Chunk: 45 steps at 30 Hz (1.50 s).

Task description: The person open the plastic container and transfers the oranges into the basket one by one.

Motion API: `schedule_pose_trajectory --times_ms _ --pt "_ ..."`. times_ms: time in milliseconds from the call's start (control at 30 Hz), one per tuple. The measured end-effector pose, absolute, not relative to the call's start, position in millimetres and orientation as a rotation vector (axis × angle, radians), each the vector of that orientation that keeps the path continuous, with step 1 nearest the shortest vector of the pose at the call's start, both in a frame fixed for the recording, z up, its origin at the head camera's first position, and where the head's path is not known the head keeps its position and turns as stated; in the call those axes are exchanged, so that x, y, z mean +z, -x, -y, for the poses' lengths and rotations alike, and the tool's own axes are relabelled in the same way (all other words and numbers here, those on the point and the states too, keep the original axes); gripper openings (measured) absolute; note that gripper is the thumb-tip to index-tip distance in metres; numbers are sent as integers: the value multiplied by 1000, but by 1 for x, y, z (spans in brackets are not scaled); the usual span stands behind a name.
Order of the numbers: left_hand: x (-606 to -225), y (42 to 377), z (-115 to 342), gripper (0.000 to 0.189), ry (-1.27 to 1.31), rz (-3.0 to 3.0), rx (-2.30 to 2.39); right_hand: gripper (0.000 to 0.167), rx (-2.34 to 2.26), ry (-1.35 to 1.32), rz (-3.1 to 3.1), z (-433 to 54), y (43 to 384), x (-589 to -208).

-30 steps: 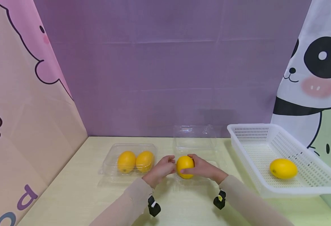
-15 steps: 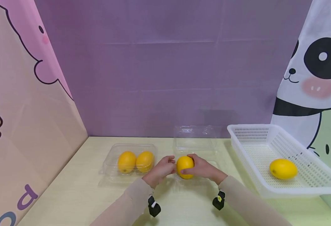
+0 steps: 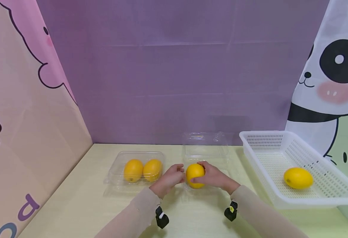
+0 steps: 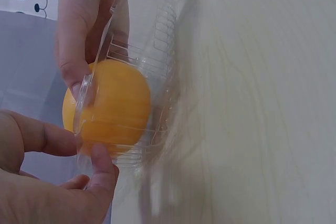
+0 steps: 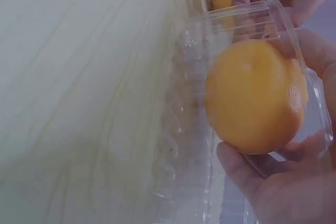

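My right hand grips a yellow lemon inside the near part of an open clear plastic clamshell box. In the right wrist view its fingers curl around the lemon from below and behind. My left hand pinches the box's rim between thumb and forefinger, at the left side, as the left wrist view shows. The raised lid leans back behind the lemon. Left of the hands, a second clear clamshell box with its lid down holds two lemons.
At the right stands a white perforated plastic basket with one lemon in it. A purple cloth backdrop rises behind the pale wooden table. Printed cloth panels close off both sides.
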<state>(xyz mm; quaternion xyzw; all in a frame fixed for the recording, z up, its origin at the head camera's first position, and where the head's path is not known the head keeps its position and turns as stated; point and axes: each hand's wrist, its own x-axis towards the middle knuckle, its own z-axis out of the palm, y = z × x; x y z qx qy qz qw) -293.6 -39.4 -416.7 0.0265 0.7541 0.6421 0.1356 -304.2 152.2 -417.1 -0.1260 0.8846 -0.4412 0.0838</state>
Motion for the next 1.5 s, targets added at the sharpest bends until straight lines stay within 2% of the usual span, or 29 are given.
schedule_pose_trajectory --times_ms 1500 --pt "-414 292 38 65 -63 -2196 1850 82 -1341 430 -2690 -187 304 -382"
